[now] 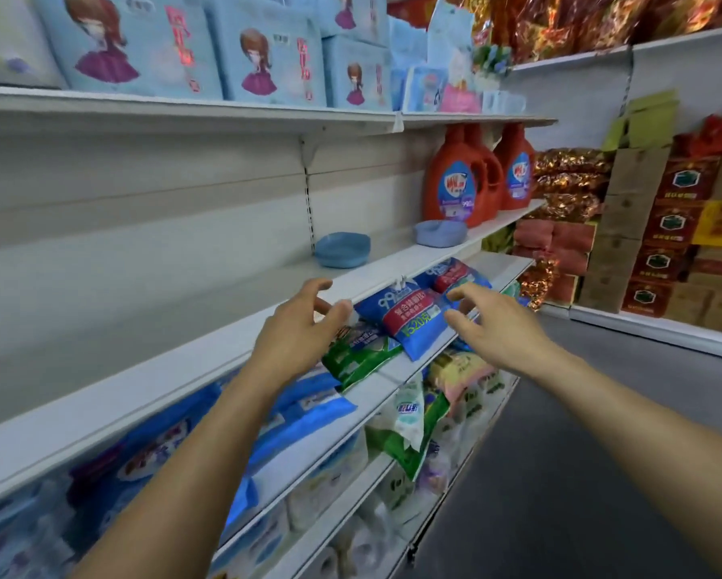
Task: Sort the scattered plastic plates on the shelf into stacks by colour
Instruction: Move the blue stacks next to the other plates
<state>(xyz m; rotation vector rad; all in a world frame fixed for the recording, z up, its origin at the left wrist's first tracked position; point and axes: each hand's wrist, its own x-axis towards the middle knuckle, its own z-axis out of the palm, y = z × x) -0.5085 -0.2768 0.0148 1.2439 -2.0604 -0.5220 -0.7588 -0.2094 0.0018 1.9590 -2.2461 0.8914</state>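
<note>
The nearer blue plate [342, 249] sits mid-shelf [163, 348], and the farther blue plate [440, 233] sits well apart, just before the red detergent jugs [455, 181]. Neither shows anything inside. The left hand [296, 328] and right hand [493, 323] hover near the shelf edge — each grip released, holding nothing. Best to lift one plate by its rim and nest it squarely on the other — same colour.

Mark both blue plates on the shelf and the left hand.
nearer blue plate [342, 250]: head view, middle of its front wall.
farther blue plate [440, 236]: head view, middle of its front wall.
left hand [298, 332]: head view, back of the hand.
</note>
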